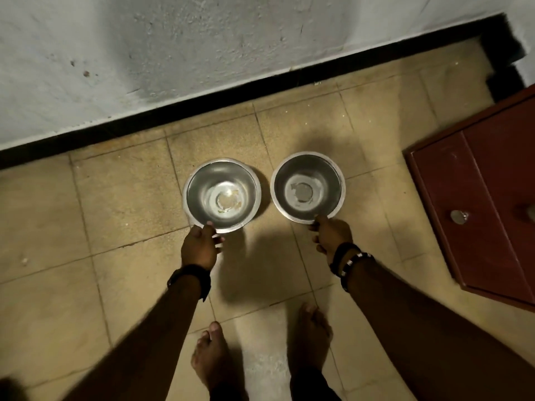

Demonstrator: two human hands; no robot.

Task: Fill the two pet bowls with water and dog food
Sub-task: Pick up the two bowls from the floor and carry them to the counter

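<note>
holding a steel bowl in each hand, we stand over the tiled floor (121,198) near the wall (144,53). our left hand (199,247) grips the near rim of the left bowl (222,195), thumb hooked over the edge and the other fingers curled beneath it. our right hand (330,235) pinches the near rim of the right bowl (308,188) the same way, thumb tip on the lip. each bowl reaches away from its grip, toward the wall, and the two sit side by side, close together but not touching. whether they rest on the floor or hang just above it we cannot tell; dark shadows fall on the tiles below the grips. both bowls hold no water and no food; the left one shows a few small specks and a glint at its bottom, the right one a dull patchy ring around its centre. a dark watch (192,280) sits on our left wrist, and beaded bracelets (348,263) wrap our right wrist. outward from the right grip stands a red-brown cabinet (486,204) with a round metal knob (459,217). behind the grips, our bare feet (211,354) stand on the tiles.
</note>
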